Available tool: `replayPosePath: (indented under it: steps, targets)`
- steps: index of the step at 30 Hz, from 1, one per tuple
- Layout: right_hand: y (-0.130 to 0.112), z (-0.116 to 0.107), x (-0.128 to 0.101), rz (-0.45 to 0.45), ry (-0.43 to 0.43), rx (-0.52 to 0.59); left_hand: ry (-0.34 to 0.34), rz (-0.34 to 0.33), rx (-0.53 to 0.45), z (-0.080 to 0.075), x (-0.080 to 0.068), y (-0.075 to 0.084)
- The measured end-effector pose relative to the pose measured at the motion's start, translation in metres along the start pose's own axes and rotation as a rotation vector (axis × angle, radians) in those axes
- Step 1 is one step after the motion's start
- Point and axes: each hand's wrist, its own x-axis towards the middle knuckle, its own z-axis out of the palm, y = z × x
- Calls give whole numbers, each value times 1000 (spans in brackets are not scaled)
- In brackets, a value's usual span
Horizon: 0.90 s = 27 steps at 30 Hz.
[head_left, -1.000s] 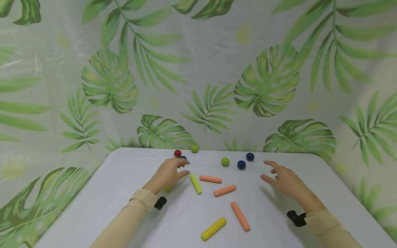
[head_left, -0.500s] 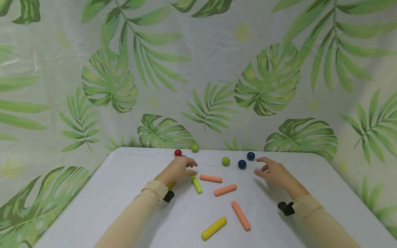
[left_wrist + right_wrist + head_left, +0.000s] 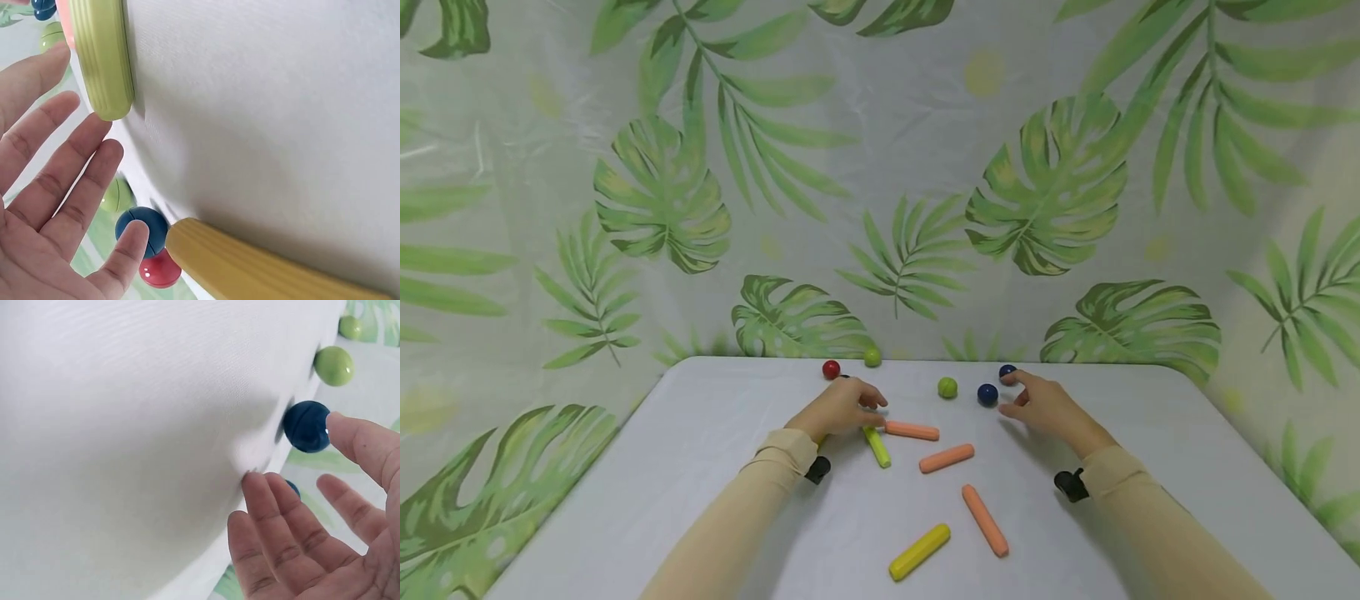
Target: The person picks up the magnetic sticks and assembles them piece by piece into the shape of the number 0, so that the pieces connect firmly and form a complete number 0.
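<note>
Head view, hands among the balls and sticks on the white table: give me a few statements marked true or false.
1. Three orange sticks lie on the white table. True.
2. The right hand holds a yellow stick. False: it holds nothing; its fingers are at the dark blue balls.
3. The red ball sits near the far edge, left of a green ball. True.
4. The left hand rests on the yellow stick nearest the camera. False: that stick lies apart; the hand is by the yellow-green stick.
5. Both hands are clenched into fists. False: the fingers are relaxed and spread.
</note>
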Motion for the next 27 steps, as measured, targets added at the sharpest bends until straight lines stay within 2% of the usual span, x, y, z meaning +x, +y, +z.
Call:
replayPosePath:
  steps: [9, 19, 27]
  targets:
    - [2, 6, 15, -22, 2, -11, -26, 26, -18, 6, 5, 5]
    - [-3, 9, 20, -35, -2, -23, -61, 53, -23, 9, 6, 6]
    - [-8, 14, 27, -7, 1, -26, -78, 50, -24, 13, 12, 3]
